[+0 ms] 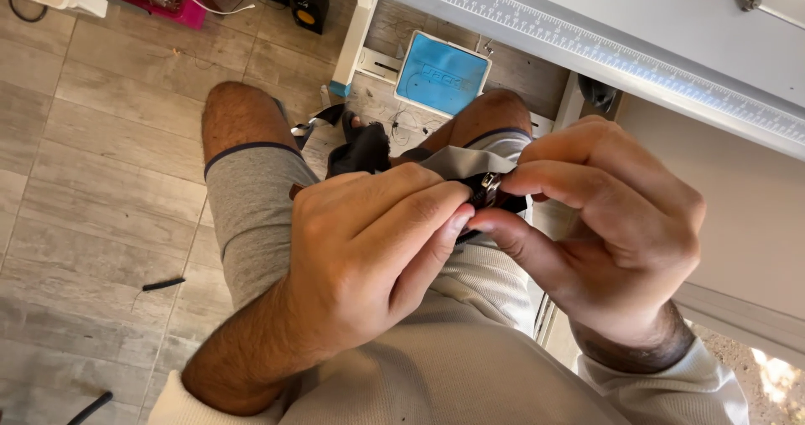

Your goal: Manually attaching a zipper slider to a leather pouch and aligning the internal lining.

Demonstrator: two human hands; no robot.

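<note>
Grey fabric strip [470,162] with a small metal zipper slider [486,189] sits pinched over the lap between the left hand [369,249] and right hand [612,232], both closed on it; slider looks only partly fitted.
</note>
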